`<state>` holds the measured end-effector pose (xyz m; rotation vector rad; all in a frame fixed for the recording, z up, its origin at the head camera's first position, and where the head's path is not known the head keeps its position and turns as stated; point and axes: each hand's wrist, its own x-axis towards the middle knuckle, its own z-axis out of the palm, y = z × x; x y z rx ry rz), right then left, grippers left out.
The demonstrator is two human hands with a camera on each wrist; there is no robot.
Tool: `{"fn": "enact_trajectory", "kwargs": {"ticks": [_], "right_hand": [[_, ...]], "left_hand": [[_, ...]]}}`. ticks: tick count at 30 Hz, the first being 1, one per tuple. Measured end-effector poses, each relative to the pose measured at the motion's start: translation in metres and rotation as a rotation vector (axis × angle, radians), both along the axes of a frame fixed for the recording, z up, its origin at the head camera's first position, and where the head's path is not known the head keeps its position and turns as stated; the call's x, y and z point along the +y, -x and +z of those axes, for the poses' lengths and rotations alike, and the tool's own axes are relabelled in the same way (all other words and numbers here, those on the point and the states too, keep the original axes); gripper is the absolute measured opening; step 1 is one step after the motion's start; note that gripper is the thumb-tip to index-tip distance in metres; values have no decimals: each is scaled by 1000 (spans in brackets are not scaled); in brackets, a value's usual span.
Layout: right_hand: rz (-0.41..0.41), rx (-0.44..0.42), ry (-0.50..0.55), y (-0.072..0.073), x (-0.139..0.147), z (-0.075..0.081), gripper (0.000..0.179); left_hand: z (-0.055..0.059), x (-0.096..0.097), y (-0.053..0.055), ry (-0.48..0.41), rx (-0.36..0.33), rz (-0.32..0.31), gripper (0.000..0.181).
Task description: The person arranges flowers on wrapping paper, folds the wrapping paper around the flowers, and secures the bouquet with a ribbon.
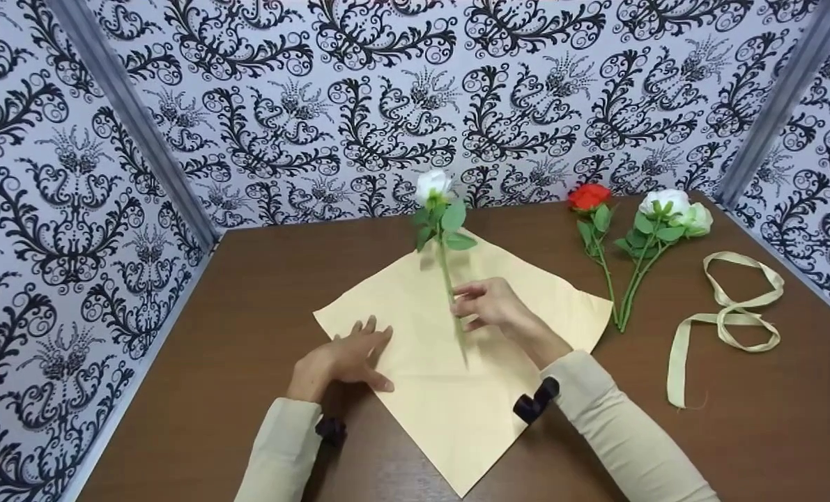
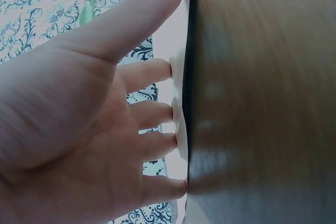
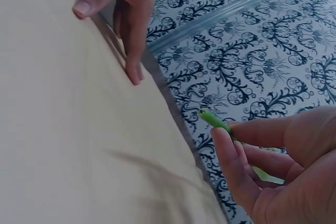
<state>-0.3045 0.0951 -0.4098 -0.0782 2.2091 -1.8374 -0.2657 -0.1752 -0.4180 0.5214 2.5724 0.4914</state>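
A white rose (image 1: pixel 433 187) with green leaves and a long stem is held over the cream wrapping paper (image 1: pixel 415 300). My right hand (image 1: pixel 488 305) pinches its stem between thumb and fingers; in the right wrist view the cut end of the green stem (image 3: pixel 211 118) sticks out past the fingertips. On the paper's left edge rests my left hand (image 1: pixel 348 357), fingers spread and fairly straight. The left wrist view shows those fingertips (image 2: pixel 163 145) touching the paper at the table's surface. The paper lies flat as a diamond, one corner toward me.
To the right lie a red rose (image 1: pixel 589 197), a white rose (image 1: pixel 664 205) and a pale greenish rose (image 1: pixel 695 219), their stems converging near the paper's right corner. A looped cream ribbon (image 1: pixel 728 317) lies farther right on the brown table (image 1: pixel 247 279). Patterned walls (image 1: pixel 387 90) stand behind and at both sides.
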Motion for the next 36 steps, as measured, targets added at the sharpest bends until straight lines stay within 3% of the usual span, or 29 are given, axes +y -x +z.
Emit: {"fn": "enact_trajectory", "kwargs": {"ticks": [14, 28, 36], "right_hand": [[3, -43, -49, -2, -27, -17, 42], [-6, -68, -129, -3, -39, -22, 40], [-35, -39, -164, -6, -43, -24, 37]], "left_hand": [[-1, 1, 1, 23, 12, -6, 98], [0, 1, 2, 21, 13, -2, 99], [-1, 2, 2, 22, 16, 6, 99]]}}
